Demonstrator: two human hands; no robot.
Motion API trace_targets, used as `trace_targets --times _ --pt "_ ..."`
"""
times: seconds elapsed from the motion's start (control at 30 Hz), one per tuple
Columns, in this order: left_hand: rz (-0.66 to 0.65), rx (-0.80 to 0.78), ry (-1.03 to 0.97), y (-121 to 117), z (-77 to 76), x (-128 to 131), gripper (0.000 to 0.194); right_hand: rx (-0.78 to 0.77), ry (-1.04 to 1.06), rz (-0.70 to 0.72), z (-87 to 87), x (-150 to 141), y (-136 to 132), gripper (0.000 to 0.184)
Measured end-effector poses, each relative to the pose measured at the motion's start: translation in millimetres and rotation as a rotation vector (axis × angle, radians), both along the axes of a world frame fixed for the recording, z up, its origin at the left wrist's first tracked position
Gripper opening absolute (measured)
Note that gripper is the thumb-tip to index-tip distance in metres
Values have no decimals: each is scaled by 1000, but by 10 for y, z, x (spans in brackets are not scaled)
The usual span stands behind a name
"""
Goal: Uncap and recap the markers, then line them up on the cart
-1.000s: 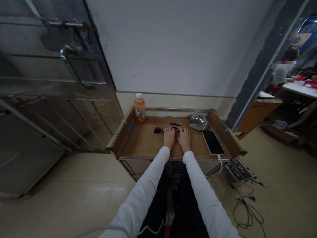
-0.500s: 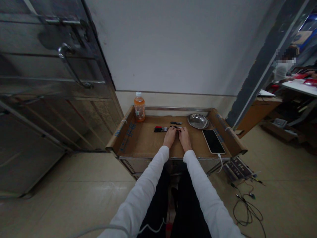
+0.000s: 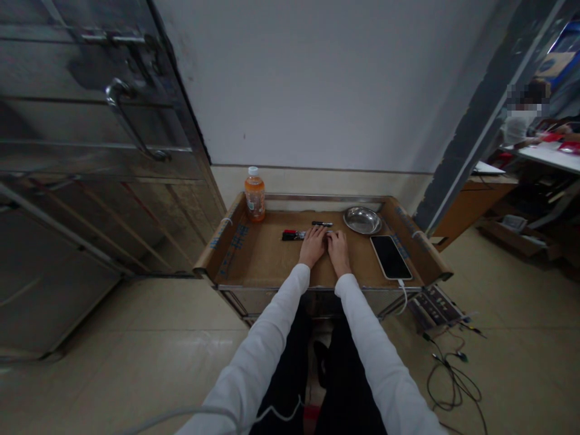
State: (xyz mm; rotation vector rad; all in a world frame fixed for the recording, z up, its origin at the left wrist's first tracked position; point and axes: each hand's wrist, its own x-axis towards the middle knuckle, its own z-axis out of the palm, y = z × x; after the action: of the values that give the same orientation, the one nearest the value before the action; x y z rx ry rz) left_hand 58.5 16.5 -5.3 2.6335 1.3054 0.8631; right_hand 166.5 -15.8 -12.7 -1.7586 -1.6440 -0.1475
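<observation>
A small bunch of markers with black and red caps lies side by side on the cardboard-lined cart top. My left hand rests over its right-hand end, fingers stretched forward and slightly apart, hiding part of the bunch. Close beside it, my right hand has its fingers bent and its tips pressed on a marker end, most of which is covered. One more black marker lies by itself just beyond my fingertips.
An orange drink bottle stands at the cart's back left. A shallow steel bowl sits back right, with a phone and its white cable in front. Cardboard sides edge the cart. Cables lie on the floor; a person sits far right.
My left hand's fingers have straightened and reached forward over the markers. The right hand has shifted only slightly. The other things on the cart stay in place.
</observation>
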Motion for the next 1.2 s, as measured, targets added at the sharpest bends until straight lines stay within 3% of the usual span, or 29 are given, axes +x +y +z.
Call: trace_targets --times 0.3,0.53,0.83,1.07,1.2 --pt "23 -17 110 -137 75 -39 20 99 96 -84 73 -5 -89 28" --pt "47 -9 -40 -178 74 -73 17 115 115 -52 83 -7 -108 29" --pt "87 12 -62 -190 109 -71 21 160 198 -31 113 -14 -124 29" --pt "93 -44 -118 -219 143 -107 24 196 265 225 159 -71 -149 41" --pt "210 -58 -132 -306 191 -150 24 190 280 319 157 -104 -180 56"
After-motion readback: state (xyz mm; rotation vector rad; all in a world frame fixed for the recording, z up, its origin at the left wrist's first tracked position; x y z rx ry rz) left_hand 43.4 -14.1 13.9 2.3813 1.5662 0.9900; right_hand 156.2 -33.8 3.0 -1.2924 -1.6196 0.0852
